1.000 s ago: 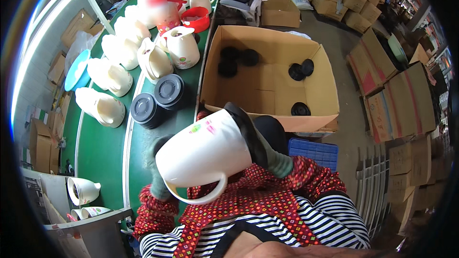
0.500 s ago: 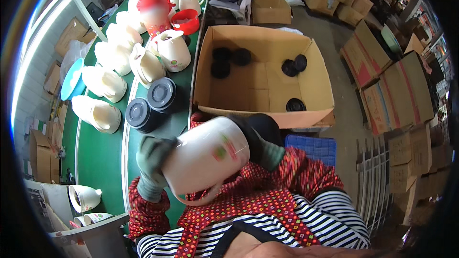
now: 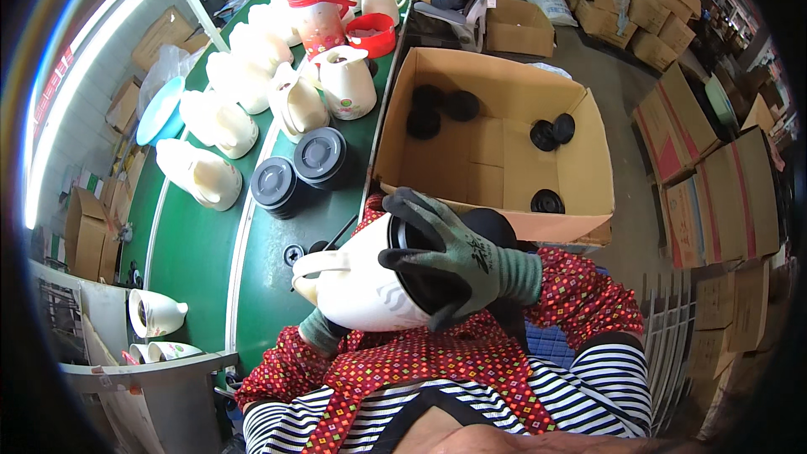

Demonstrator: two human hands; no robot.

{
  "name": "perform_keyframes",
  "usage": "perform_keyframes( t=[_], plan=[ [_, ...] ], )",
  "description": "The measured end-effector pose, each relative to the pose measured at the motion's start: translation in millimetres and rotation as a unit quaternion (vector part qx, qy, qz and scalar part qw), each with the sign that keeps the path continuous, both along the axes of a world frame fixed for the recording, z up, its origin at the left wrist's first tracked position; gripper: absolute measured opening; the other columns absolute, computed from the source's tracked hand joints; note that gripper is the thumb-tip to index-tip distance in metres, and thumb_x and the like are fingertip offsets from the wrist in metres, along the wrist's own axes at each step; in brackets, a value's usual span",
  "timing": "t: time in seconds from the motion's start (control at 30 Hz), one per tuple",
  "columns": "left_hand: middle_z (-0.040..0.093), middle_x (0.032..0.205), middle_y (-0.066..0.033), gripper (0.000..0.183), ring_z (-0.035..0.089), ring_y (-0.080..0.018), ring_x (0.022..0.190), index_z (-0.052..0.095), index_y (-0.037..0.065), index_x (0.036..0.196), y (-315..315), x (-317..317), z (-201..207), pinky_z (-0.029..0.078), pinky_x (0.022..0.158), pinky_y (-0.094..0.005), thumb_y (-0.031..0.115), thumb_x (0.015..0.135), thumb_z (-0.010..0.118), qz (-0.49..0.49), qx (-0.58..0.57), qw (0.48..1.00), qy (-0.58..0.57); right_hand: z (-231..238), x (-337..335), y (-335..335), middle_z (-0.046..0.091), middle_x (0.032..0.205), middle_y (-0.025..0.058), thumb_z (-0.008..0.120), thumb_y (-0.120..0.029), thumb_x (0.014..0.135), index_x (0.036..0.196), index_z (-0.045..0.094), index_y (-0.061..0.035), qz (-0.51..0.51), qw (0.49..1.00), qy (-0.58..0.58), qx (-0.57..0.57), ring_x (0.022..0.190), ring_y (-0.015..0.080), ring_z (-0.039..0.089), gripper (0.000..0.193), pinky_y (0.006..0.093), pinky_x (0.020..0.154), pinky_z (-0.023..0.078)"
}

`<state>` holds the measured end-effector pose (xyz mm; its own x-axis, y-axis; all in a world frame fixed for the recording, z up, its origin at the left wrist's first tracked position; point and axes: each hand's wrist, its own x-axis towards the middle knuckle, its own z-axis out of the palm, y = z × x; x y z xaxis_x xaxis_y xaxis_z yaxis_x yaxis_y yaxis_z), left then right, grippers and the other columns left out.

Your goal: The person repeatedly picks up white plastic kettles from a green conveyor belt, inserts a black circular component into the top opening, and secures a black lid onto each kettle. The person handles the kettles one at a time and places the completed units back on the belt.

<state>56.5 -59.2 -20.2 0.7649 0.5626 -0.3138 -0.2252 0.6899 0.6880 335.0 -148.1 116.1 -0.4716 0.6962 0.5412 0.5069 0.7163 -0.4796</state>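
White loop-handled jug tilting over red patterned apron, handle pointing toward ten o'clock. Green-black gloved right hand, fingers grasping black round disc at jug's three o'clock. Gloved left hand mostly hiding at seven o'clock; fingers: cannot tell. Black lid stacks standing on green table, eleven o'clock.

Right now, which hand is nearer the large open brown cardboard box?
Right. The right hand, on the glossy white jug, is near the box; the left hand, mostly hidden, is farther, lower left.
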Motion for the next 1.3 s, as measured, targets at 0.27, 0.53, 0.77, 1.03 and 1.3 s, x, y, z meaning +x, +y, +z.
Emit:
perform_keyframes(
  t=[0.27,0.53,0.77,1.03,1.3],
  plan=[
    [0.070,0.110,-0.0125,0.040,0.069,-0.0267,0.102,0.068,0.002,0.126,50.7,-13.6,58.6,0.056,0.089,-0.0387,0.024,0.094,0.071,0.142,0.256,0.948,0.127,-98.9,-22.8,13.6,0.045,0.161,0.0110,0.056,-0.025,0.110,0.159,0.038,-0.0032,0.011,0.701,0.673,-0.235,0.146,0.0221,0.046,0.057,0.0379,0.122,0.037],
    [0.062,0.091,-0.0138,0.048,0.061,-0.0372,0.084,0.075,0.004,0.106,50.0,25.1,172.9,0.051,0.073,-0.0444,0.018,0.060,0.082,-0.016,0.802,0.537,0.260,-244.1,-32.5,23.6,0.063,0.145,0.0122,0.060,-0.018,0.108,0.149,0.053,-0.0005,0.141,0.611,0.698,-0.346,0.128,0.0208,0.062,0.046,0.0403,0.113,0.050],
    [0.064,0.104,-0.0153,0.038,0.064,-0.0394,0.100,0.071,0.006,0.101,57.9,20.1,169.0,0.054,0.085,-0.0486,0.021,0.067,0.080,-0.054,0.765,0.521,0.375,-157.9,-18.0,21.2,0.061,0.146,0.0168,0.072,-0.019,0.100,0.151,0.053,0.0007,-0.084,0.840,0.459,-0.278,0.133,0.0256,0.059,0.057,0.0439,0.115,0.046],
    [0.049,0.146,-0.0249,0.078,0.053,-0.0458,0.134,0.055,0.006,0.141,57.3,19.1,183.8,0.048,0.110,-0.0505,0.017,0.072,0.089,-0.095,0.714,0.651,0.242,-16.0,-28.9,11.1,0.041,0.159,0.0266,0.083,-0.018,0.080,0.152,0.054,-0.0113,-0.062,0.982,0.084,-0.159,0.145,0.0488,0.041,0.078,0.0531,0.120,0.036],
    [0.009,0.167,-0.0415,0.081,0.012,-0.0651,0.153,0.066,0.022,0.138,22.5,0.6,164.2,0.024,0.123,-0.0686,0.040,0.065,0.095,-0.163,0.767,0.564,0.261,-0.6,-24.8,-2.0,0.035,0.161,0.0321,0.088,-0.032,0.076,0.144,0.054,-0.0052,-0.071,0.980,0.016,-0.184,0.146,0.0522,0.038,0.080,0.0573,0.120,0.034]
  ],
)
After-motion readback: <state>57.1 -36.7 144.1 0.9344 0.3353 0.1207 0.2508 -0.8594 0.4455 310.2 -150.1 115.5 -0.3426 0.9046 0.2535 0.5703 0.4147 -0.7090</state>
